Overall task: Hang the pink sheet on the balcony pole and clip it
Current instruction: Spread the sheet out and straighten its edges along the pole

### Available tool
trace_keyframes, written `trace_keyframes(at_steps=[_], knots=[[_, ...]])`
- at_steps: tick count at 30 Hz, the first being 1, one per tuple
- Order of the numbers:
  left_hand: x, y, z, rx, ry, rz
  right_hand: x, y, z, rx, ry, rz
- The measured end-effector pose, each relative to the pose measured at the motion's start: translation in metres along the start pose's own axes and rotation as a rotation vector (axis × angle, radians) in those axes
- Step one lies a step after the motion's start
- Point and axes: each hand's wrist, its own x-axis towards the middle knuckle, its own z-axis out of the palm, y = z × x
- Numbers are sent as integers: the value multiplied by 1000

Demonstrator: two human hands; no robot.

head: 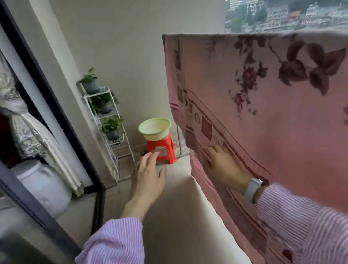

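Observation:
The pink sheet [275, 100], printed with dark flowers and a striped border, hangs draped over a high line on the right; the pole under its top fold is hidden. My right hand [224, 165] reaches in at the sheet's left border, fingers among the folds of its edge. My left hand [148, 179] is held out in the air to the left of the sheet, fingers spread, holding nothing. No clips are visible.
A green basin [155, 128] sits on a red plastic stool [162, 151] at the far wall. A white rack of potted plants [110, 122] stands to its left. A dark sliding door frame [37, 94] and tied curtain [23, 120] line the left side.

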Motion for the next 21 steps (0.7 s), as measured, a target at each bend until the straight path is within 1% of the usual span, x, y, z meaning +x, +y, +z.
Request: trace_keyframes(at_steps=[5,8,14,17,21], knots=[[139,-81,7,-34,11,2,151,0,67,-31,28,-47],[232,-126,4,-52,-8,37,246,-7,101,-50,49,-26],[437,-195,-7,-92,16,74,426,-10,133,-163,95,-3],[527,-214,15,-113,2,85,500,4,148,-190,118,22],[640,-245,62,-143,-53,136,609,45,186,-206,166,39]])
